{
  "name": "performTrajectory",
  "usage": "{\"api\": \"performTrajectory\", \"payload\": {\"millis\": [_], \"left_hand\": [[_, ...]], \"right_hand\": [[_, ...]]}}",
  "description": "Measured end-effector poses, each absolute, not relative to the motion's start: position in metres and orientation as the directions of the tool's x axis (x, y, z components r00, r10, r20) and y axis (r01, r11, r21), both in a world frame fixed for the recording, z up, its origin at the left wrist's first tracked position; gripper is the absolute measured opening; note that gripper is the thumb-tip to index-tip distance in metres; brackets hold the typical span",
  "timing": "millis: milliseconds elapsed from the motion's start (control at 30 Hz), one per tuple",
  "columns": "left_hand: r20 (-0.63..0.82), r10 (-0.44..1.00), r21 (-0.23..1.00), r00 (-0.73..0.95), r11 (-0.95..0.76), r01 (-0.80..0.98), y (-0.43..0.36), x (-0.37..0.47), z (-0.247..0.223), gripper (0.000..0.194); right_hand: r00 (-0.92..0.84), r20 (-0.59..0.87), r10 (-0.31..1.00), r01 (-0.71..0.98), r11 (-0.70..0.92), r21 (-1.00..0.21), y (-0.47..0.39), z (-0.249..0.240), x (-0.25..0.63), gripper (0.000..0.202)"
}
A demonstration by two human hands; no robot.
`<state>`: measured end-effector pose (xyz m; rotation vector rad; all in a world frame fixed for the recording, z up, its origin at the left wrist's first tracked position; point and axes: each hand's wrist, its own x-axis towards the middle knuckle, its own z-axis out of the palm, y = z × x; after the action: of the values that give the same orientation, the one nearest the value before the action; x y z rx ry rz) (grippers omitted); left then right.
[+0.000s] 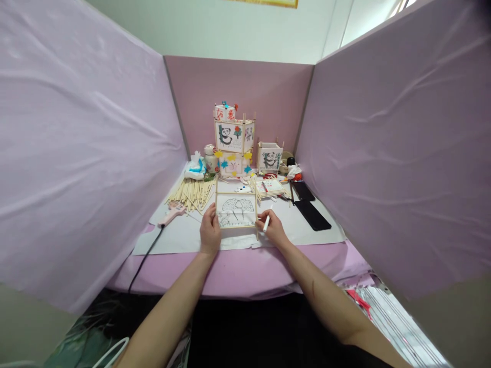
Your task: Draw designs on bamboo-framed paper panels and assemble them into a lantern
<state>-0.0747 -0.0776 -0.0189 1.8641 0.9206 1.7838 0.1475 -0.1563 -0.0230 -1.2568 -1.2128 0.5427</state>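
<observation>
Tilted up before me is a stick-framed paper panel [236,217] with black line drawings of rounded, fan-like shapes. My left hand [210,229] grips its left edge, fingers closed around the frame. At the panel's lower right, my right hand [273,228] is closed on a white marker [266,224], its fingers close to the frame's right stick. Whether those fingers also touch the frame I cannot tell. Behind the panel stands a tiered lantern [234,135] of sticks and painted paper, with a panda and coloured flowers. A smaller panda box [270,157] stands to its right.
A pile of wooden sticks [190,193] lies at the left, near a pink glue gun [172,213] with a black cord. Two dark phone-like slabs [312,214] lie at the right. Tissues [196,166] and a jar [210,158] stand behind. Pink-covered walls enclose the table.
</observation>
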Motion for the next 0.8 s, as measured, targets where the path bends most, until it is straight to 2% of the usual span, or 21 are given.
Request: {"api": "performTrajectory", "payload": {"millis": [233, 367, 800], "left_hand": [[0.656, 0.754, 0.747, 0.037, -0.656, 0.109, -0.082, -0.069, -0.021, 0.040], [0.632, 0.774, 0.769, 0.043, -0.633, 0.091, -0.079, -0.068, -0.023, 0.041], [0.612, 0.790, 0.771, 0.036, -0.606, 0.194, -0.084, -0.072, -0.013, 0.043]], "right_hand": [[0.448, 0.417, 0.791, 0.307, 0.302, -0.903, -0.159, -0.024, 0.154, 0.021], [0.471, 0.435, 0.767, 0.323, 0.309, -0.895, -0.161, -0.023, 0.157, 0.018], [0.459, 0.451, 0.765, 0.343, 0.316, -0.884, -0.165, -0.023, 0.158, 0.016]]}}
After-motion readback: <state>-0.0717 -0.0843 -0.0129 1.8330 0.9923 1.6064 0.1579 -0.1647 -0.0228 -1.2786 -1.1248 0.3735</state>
